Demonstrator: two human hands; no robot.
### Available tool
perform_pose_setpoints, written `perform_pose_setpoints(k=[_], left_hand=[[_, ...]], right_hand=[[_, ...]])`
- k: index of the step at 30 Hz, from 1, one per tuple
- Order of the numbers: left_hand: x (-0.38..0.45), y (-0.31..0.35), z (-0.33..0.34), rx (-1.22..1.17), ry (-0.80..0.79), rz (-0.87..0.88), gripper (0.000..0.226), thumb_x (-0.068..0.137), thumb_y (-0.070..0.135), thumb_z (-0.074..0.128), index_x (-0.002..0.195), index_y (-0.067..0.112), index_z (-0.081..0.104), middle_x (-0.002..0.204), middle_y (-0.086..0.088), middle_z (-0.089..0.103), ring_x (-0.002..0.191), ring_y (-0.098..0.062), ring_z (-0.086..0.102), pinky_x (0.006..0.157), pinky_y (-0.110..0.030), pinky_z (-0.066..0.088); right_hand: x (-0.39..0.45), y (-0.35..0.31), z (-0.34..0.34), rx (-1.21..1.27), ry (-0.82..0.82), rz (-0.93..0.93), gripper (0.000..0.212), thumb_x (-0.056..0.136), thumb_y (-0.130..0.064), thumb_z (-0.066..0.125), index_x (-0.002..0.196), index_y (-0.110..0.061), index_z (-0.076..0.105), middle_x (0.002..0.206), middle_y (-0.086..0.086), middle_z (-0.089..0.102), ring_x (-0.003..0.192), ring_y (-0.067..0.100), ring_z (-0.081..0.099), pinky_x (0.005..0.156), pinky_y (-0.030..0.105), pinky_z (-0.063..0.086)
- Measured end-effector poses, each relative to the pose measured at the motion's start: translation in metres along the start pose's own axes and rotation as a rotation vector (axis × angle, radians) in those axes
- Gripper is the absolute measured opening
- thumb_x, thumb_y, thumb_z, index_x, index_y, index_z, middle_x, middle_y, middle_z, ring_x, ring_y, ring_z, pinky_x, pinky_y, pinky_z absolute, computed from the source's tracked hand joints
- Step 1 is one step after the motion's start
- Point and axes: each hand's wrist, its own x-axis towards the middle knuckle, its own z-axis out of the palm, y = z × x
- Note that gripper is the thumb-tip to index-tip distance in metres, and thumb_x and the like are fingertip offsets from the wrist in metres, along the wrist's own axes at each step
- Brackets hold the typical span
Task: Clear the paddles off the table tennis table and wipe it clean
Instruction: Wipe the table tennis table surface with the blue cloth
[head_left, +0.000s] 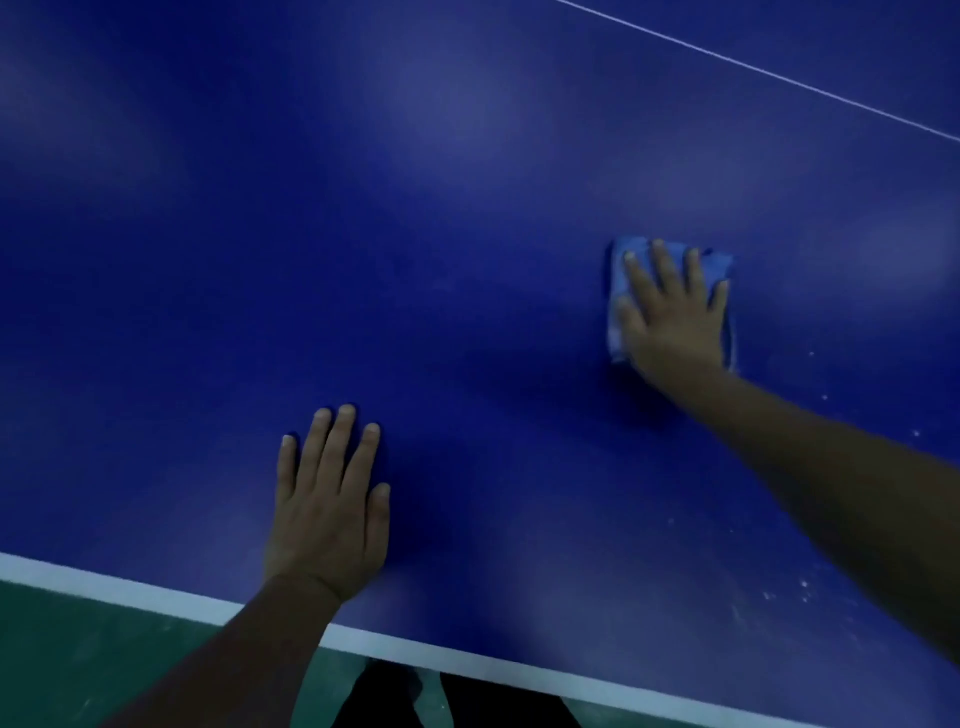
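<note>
The dark blue table tennis table (415, 234) fills most of the view. My right hand (672, 317) lies flat with spread fingers on a folded light blue cloth (618, 280), pressing it onto the table at the right. My left hand (330, 499) rests palm down on the bare table near its front edge, fingers straight and holding nothing. No paddle is in view.
A white edge line (156, 595) borders the table's near side, with green floor (78, 665) below it. A thin white centre line (753, 67) crosses the far right. Small white specks (805, 587) dot the table under my right forearm.
</note>
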Motion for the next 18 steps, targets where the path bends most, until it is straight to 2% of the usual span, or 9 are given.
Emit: perform_pose_setpoints(k=[2,4,7,8,9,11,13,15,18], left_hand=[[0.000,0.000,0.000,-0.010,-0.003,-0.005,0.062,0.099,0.038,0.028,0.149,0.005,0.043,0.162,-0.016,0.028,0.153,-0.033,0.015,0.121,-0.059,0.011],[0.001,0.000,0.000,0.001,-0.008,-0.017,0.062,0.099,0.038,0.027,0.149,0.005,0.042,0.162,-0.016,0.027,0.153,-0.032,0.014,0.121,-0.059,0.011],[0.000,-0.001,0.002,0.007,-0.003,-0.010,0.062,0.099,0.038,0.027,0.149,0.004,0.042,0.162,-0.017,0.027,0.153,-0.033,0.015,0.121,-0.059,0.011],[0.000,-0.002,0.002,0.005,0.003,-0.009,0.062,0.099,0.038,0.027,0.149,0.004,0.042,0.162,-0.017,0.027,0.153,-0.033,0.015,0.121,-0.059,0.011],[0.000,-0.002,0.002,0.002,0.005,-0.008,0.062,0.099,0.038,0.027,0.149,0.005,0.042,0.162,-0.017,0.027,0.153,-0.033,0.015,0.121,-0.059,0.011],[0.000,-0.002,0.003,0.002,0.004,-0.012,0.062,0.099,0.039,0.026,0.150,0.006,0.040,0.162,-0.016,0.026,0.153,-0.033,0.013,0.122,-0.059,0.009],[-0.001,-0.002,0.004,0.001,-0.003,-0.013,0.063,0.100,0.041,0.025,0.152,0.007,0.038,0.164,-0.015,0.023,0.154,-0.031,0.010,0.123,-0.057,0.006],[0.000,-0.002,0.004,-0.001,-0.009,-0.011,0.064,0.100,0.043,0.023,0.154,0.009,0.035,0.165,-0.013,0.020,0.155,-0.029,0.005,0.124,-0.054,0.001],[0.001,-0.002,0.002,-0.014,-0.009,-0.019,0.065,0.100,0.045,0.021,0.155,0.011,0.031,0.166,-0.012,0.016,0.155,-0.028,0.001,0.124,-0.052,-0.003]], right_hand=[[-0.062,-0.024,0.017,-0.008,0.010,-0.223,0.058,0.102,-0.046,0.028,0.156,-0.027,0.032,0.166,0.006,0.022,0.151,0.044,0.014,0.109,0.076,0.015],[-0.142,-0.038,0.034,0.002,-0.044,-0.578,0.055,0.105,-0.049,0.028,0.158,-0.033,0.028,0.167,0.002,0.018,0.153,0.042,0.011,0.111,0.075,0.013],[-0.143,-0.016,0.029,-0.018,-0.162,-0.894,0.052,0.106,-0.052,0.031,0.156,-0.037,0.032,0.167,-0.002,0.021,0.154,0.038,0.012,0.117,0.068,0.007],[-0.118,-0.009,0.026,-0.041,-0.128,-0.869,0.051,0.105,-0.050,0.031,0.154,-0.035,0.037,0.165,0.000,0.026,0.152,0.039,0.016,0.116,0.070,0.010],[-0.088,-0.003,0.023,-0.044,-0.082,-0.726,0.053,0.103,-0.050,0.031,0.152,-0.033,0.039,0.163,0.003,0.031,0.151,0.040,0.020,0.113,0.073,0.015],[-0.028,0.009,0.012,0.004,-0.039,-0.250,0.063,0.098,-0.055,0.022,0.156,-0.033,0.029,0.165,0.002,0.026,0.153,0.037,0.016,0.112,0.074,0.015],[-0.005,0.018,0.007,0.085,-0.038,0.116,0.066,0.096,-0.063,0.013,0.158,-0.041,0.018,0.168,-0.008,0.011,0.155,0.028,0.002,0.118,0.068,0.004],[-0.030,0.010,0.011,0.127,-0.017,0.216,0.065,0.097,-0.064,0.012,0.158,-0.043,0.015,0.168,-0.011,0.007,0.155,0.026,-0.002,0.119,0.066,0.000],[-0.128,-0.025,0.024,0.042,0.008,0.139,0.062,0.101,-0.056,0.018,0.159,-0.035,0.022,0.168,-0.003,0.012,0.155,0.033,0.005,0.117,0.068,0.007]])
